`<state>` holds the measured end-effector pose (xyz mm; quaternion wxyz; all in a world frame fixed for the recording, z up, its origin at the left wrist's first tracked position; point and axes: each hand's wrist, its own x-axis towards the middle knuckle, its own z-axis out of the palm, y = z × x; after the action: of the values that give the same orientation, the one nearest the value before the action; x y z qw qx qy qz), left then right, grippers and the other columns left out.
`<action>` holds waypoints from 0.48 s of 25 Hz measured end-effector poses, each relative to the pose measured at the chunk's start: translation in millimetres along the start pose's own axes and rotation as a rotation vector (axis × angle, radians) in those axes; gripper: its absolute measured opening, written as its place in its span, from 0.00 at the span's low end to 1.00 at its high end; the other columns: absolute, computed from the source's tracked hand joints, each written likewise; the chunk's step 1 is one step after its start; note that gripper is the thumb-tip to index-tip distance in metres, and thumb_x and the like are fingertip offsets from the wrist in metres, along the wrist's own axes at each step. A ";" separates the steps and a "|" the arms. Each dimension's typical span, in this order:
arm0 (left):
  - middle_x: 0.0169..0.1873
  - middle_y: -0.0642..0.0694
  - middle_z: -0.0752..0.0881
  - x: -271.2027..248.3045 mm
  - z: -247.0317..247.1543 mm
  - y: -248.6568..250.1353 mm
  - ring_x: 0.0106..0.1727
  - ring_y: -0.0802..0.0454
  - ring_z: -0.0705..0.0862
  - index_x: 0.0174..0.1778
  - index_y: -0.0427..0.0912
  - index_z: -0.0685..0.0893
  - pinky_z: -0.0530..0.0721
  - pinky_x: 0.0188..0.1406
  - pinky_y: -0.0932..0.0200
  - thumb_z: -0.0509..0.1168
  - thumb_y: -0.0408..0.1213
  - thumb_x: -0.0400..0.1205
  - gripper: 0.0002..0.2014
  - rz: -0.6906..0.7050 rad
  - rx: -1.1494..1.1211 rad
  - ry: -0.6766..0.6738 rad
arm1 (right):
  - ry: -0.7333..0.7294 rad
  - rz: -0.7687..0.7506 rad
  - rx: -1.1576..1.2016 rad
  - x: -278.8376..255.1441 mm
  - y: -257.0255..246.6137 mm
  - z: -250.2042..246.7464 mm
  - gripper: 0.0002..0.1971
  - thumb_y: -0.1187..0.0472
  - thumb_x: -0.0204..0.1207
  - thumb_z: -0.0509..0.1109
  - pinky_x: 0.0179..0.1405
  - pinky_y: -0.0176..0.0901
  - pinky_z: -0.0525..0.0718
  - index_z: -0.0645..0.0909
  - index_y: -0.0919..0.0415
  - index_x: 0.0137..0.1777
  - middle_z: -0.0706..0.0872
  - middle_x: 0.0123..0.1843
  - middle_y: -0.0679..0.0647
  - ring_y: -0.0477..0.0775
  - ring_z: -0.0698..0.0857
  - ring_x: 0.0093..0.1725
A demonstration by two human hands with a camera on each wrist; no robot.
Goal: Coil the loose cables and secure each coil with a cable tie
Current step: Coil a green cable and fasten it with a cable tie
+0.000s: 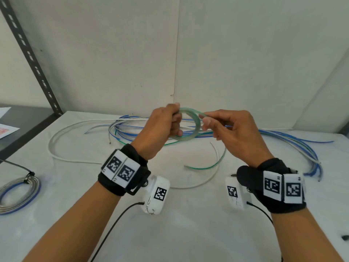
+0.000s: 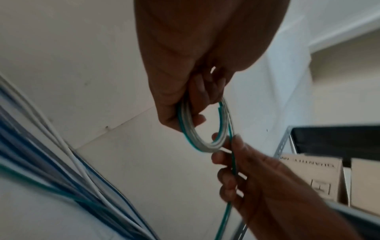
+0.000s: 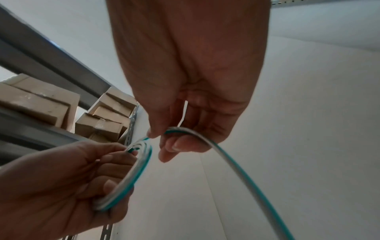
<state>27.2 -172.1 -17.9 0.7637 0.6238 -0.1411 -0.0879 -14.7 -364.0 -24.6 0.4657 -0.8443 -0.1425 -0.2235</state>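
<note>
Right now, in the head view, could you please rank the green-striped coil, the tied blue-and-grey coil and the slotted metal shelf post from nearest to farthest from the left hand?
1. Green-striped coil: held in the left hand, centre, above the table.
2. Tied blue-and-grey coil: on the table at the left edge.
3. Slotted metal shelf post: upper left, behind the table.

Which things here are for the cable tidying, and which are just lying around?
For the job:
- green cable coil, held by left hand
- its loose tail, pinched by right hand
- loose cables on the table
- finished tied coil

Just lying about:
- papers
- cardboard boxes on a shelf
</note>
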 end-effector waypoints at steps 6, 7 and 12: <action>0.22 0.52 0.52 -1.6 -3.6 7.9 0.25 0.51 0.49 0.28 0.47 0.61 0.71 0.27 0.60 0.49 0.40 0.91 0.22 0.010 -0.426 0.023 | 0.045 0.157 0.362 -3.8 -7.4 26.6 0.06 0.62 0.82 0.72 0.28 0.40 0.85 0.91 0.59 0.51 0.92 0.41 0.58 0.48 0.86 0.33; 0.22 0.52 0.52 -1.6 -2.6 6.9 0.24 0.52 0.50 0.28 0.47 0.61 0.71 0.27 0.60 0.49 0.40 0.91 0.22 0.018 -0.449 0.028 | 0.049 0.171 0.406 -5.0 -9.0 33.2 0.06 0.62 0.82 0.72 0.29 0.41 0.86 0.91 0.60 0.51 0.92 0.41 0.57 0.49 0.86 0.34; 0.19 0.53 0.55 -1.8 2.7 -0.4 0.20 0.55 0.54 0.29 0.47 0.61 0.71 0.28 0.59 0.48 0.41 0.91 0.22 0.050 -0.513 0.085 | 0.114 0.221 0.497 -10.2 -10.3 50.2 0.09 0.58 0.82 0.72 0.31 0.39 0.84 0.91 0.60 0.56 0.92 0.42 0.53 0.48 0.85 0.35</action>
<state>24.6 -174.1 -18.0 0.9040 0.4092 -0.0975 -0.0758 -15.9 -316.2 -45.9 0.6873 -0.7007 -0.0735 -0.1769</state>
